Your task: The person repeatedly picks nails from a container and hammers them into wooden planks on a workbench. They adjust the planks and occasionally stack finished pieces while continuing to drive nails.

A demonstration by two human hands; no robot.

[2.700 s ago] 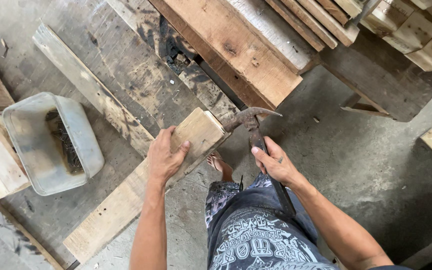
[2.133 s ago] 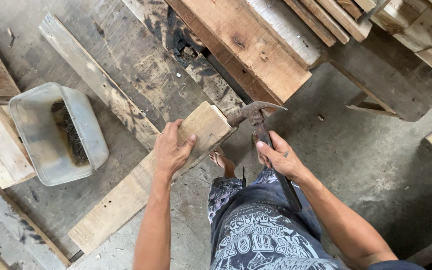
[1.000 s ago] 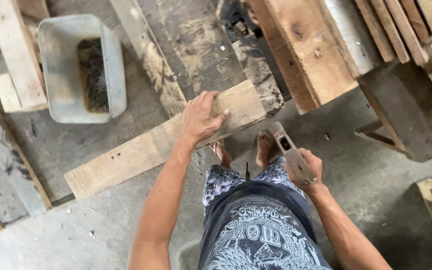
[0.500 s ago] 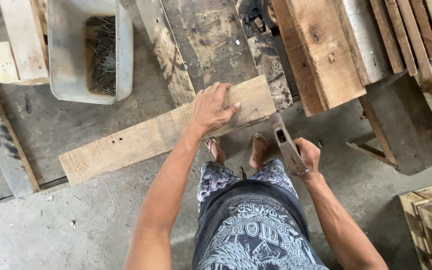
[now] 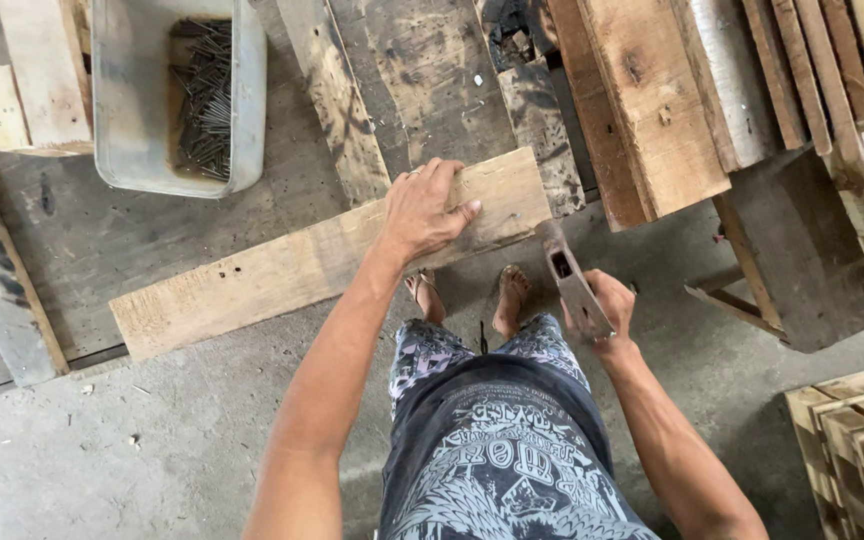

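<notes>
The concrete floor [image 5: 152,470] carries a spread of old dark boards [image 5: 422,80] and, to the right, a stack of thick timbers [image 5: 652,110], with part of a slatted pallet [image 5: 852,430] at the lower right corner. Across the middle lies one pale plank [image 5: 282,270], slanting up from lower left to upper right, its far end resting over the dark boards. The left hand [image 5: 422,210] lies flat on that raised end, fingers [image 5: 442,175] spread and pressing down rather than curled around it. The right hand [image 5: 602,310] is wrapped tightly round the handle of one hammer [image 5: 567,275], its head raised just beside the plank's right end and not touching it. At the upper left stands one grey plastic tub [image 5: 242,100] holding a heap of nails [image 5: 207,90], too many to count. Two bare feet [image 5: 507,300] show just below the plank. Judging by this, the plank is steadied and the hammer poised, yet no nail can be seen standing in the pale wood, so the striking work looks not yet begun
</notes>
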